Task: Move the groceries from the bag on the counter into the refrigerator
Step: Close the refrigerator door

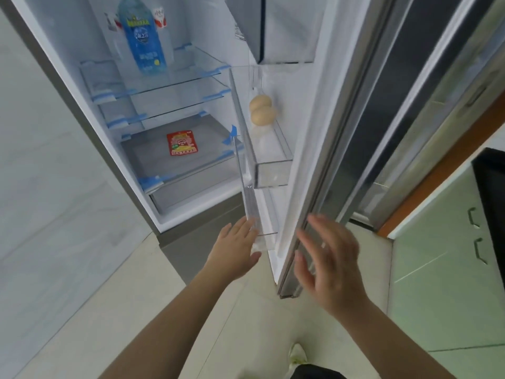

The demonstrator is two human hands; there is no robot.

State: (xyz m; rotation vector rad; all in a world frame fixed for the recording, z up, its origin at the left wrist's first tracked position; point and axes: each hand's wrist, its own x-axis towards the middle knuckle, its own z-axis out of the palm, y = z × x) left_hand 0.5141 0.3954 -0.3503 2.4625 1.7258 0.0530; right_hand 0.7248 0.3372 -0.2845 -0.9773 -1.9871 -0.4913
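The refrigerator (82,113) stands open in front of me. A tall blue bottle (143,36) is on its top glass shelf, with two small red-and-white cartons (159,17) behind it. A red snack packet (182,142) lies on the lowest shelf. Two eggs (261,109) sit in a clear bin on the open door (306,160). My left hand (234,248) reaches with straight fingers to the lower clear door bin (254,214) and touches it. My right hand (329,265) is spread open and empty next to the door's outer edge.
A pale tiled wall (35,173) is at the left and beige floor tiles (142,310) below. Green cabinet fronts (451,255) with handles stand at the right under a dark counter edge (489,181). A sliding door frame (410,119) runs behind the fridge door.
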